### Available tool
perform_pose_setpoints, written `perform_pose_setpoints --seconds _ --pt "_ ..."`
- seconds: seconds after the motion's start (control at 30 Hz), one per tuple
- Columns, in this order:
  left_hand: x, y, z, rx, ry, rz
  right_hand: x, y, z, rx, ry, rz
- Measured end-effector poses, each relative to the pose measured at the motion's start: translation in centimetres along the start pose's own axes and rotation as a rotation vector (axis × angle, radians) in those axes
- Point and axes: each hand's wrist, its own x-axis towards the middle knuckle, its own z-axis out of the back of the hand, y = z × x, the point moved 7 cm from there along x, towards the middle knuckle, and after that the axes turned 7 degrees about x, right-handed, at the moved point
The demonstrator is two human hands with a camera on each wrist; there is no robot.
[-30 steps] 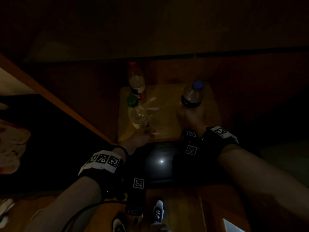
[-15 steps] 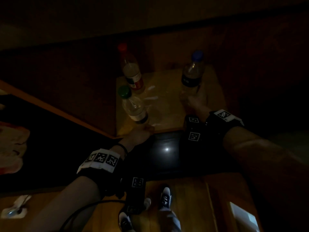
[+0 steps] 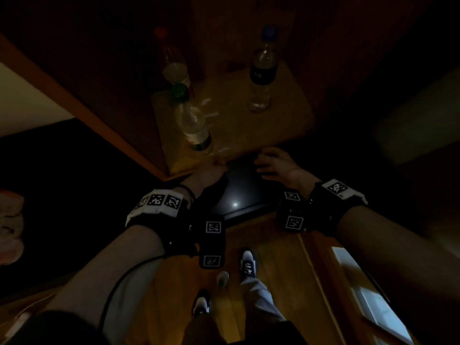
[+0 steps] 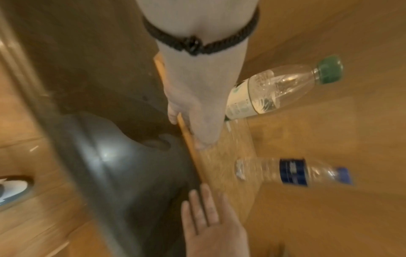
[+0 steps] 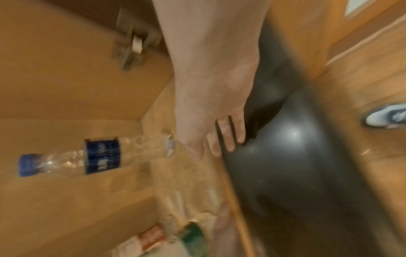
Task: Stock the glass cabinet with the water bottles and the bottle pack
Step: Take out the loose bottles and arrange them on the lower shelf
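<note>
Both hands hold nothing. Right hand (image 3: 276, 163) hangs with straight, slightly spread fingers just off the front edge of the wooden shelf (image 3: 286, 120), apart from the bottles. Left hand (image 3: 210, 170) lies flat along that same front edge, fingers extended, its fingertips (image 4: 203, 142) on the wood just beside the base of the green-capped bottle (image 4: 274, 90); whether it touches the bottle cannot be told.

Below the shelf edge sits a large, dark, glossy rounded object (image 3: 236, 195) with a bright highlight; its nature is hard to make out.

Three clear plastic bottles stand upright on the pale, grained shelf inside the cabinet. The blue-capped bottle (image 3: 262, 70), ribbed, with a dark blue label band, stands toward the right. The green-capped bottle, smooth-shouldered with a white label, stands at the front left. Behind it, partly hidden, is a red-capped bottle (image 3: 171, 66) with a white-and-red label, dim in the head view and blurred and cut off in the right wrist view.

A dark braided band (image 4: 197, 47) circles the left wrist.
</note>
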Motion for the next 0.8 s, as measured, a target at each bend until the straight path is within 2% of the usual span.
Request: perform_pose_setpoints --seconds 0.13,0.27,0.47,0.63,0.8 --pt "-3.0 1.2 -0.8 -0.105 0.022 -0.043 -4.6 -4.1 -0.4 -0.024 -0.069 0.008" --pt "-7.5 4.2 -2.1 -0.205 0.174 -0.007 -9.5 -8.7 -1.8 -0.011 -0.173 0.018" --pt "-13.6 9.2 -3.7 -0.113 0.218 -0.026 -16.0 -17.5 -5.0 0.033 -0.198 -0.095" --pt "-16.2 13.6 -7.9 -0.008 0.233 -0.030 -21.4 -24.3 -6.3 0.011 -0.232 -0.157" --pt "-17.5 18.0 -12.9 0.094 0.370 -0.030 -24.5 -31.6 -5.5 0.032 -0.333 -0.249"
